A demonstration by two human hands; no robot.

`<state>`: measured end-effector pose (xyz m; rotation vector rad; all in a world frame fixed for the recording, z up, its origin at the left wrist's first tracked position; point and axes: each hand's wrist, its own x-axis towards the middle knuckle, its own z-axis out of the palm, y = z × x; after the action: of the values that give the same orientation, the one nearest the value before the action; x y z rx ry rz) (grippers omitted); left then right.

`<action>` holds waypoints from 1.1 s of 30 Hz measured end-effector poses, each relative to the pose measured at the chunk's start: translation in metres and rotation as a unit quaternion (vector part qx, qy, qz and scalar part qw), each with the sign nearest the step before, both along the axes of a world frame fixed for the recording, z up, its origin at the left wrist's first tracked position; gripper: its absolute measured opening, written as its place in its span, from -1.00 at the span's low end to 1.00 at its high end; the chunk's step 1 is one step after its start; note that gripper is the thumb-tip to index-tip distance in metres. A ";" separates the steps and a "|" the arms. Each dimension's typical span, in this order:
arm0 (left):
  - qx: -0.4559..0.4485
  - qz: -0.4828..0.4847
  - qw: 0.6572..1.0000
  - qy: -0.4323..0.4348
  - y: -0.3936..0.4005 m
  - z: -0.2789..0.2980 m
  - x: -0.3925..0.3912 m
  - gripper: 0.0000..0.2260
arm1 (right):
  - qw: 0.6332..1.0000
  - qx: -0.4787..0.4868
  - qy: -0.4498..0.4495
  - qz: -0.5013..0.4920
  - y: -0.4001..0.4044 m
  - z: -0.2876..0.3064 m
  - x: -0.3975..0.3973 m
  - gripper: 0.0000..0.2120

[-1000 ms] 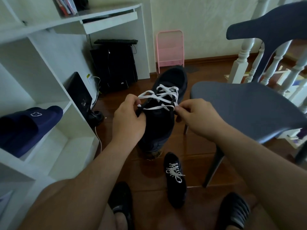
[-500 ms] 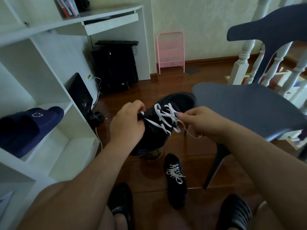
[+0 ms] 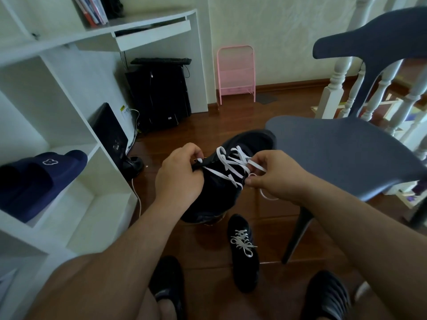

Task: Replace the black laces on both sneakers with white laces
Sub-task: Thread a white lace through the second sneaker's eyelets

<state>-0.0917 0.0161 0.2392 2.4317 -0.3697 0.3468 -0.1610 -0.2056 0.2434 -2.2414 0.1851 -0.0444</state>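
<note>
A black sneaker [image 3: 221, 192] hangs in mid-air between both hands, toe pointing away, with a white lace [image 3: 233, 167] crossed over its top. My left hand [image 3: 178, 179] pinches the lace end at the shoe's left upper edge. Pinched in my right hand [image 3: 272, 174] is the other lace end at the right edge, and a loop of lace hangs below it. A second black sneaker [image 3: 243, 252] lies on the wooden floor below, with its white lace tied in a bow.
A grey chair [image 3: 346, 153] stands close on the right, its seat beside the held shoe. A white shelf unit [image 3: 69, 139] with a navy slide sandal [image 3: 34, 174] fills the left. My feet in black sandals [image 3: 168, 285] rest on the floor below.
The sneaker came down and tilted to the right from its raised position. My right hand has drawn the lace end out sideways, leaving a hanging loop.
</note>
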 end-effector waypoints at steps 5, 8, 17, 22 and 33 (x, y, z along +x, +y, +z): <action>-0.079 0.024 0.996 0.036 0.010 0.004 0.010 -0.75 | 0.998 -0.065 0.026 0.009 -0.009 0.001 -0.002 -0.80; -0.081 0.034 0.996 0.029 0.015 0.007 0.013 -0.77 | 0.994 -0.084 0.070 0.012 -0.016 0.000 -0.004 -0.81; -0.060 0.007 0.997 0.049 0.016 0.006 0.016 -0.74 | 0.999 -0.003 -0.006 -0.047 -0.027 0.014 -0.009 -0.87; -0.063 0.009 0.994 0.085 0.018 0.006 0.015 -0.73 | 0.984 -0.145 -0.022 -0.104 -0.046 0.017 -0.003 -0.80; -0.007 -0.019 0.996 0.084 0.007 0.002 0.007 -0.74 | 0.992 -0.081 -0.072 -0.069 -0.025 0.023 -0.004 -0.84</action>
<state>-0.0848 0.0232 0.2411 2.4150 -0.3387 0.1271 -0.1654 -0.2306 0.2668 -2.3719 0.2673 -0.3046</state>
